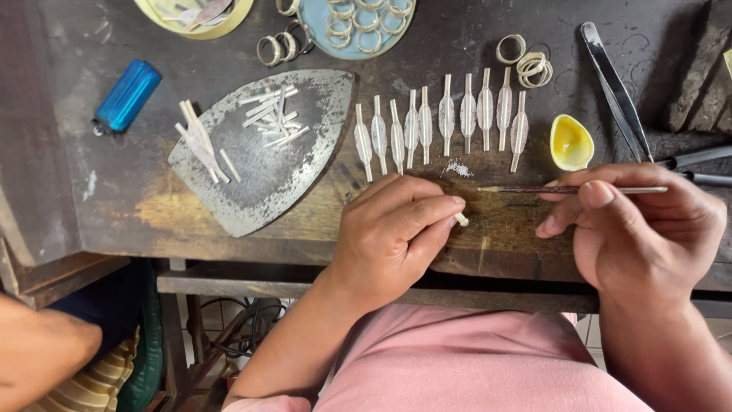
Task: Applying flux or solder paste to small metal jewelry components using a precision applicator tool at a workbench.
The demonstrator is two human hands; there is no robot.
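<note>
Brush [572, 189] in right hand [637, 229] — left hand [396, 229] pinching small white piece [460, 220].

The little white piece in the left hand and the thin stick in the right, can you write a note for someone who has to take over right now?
Left hand: pinches a small white piece between thumb and finger, at the bench's front edge.
Right hand: holds a thin brush level, tip pointing left toward the piece but apart from it.
On the workbench: ten leaf-shaped silver pieces lie in a row above the hands; a small yellow dish sits right of them; a flat iron plate at left carries loose silver strips.
Done: the row is laid out.
Left: the pinched piece is not yet set anywhere.
</note>
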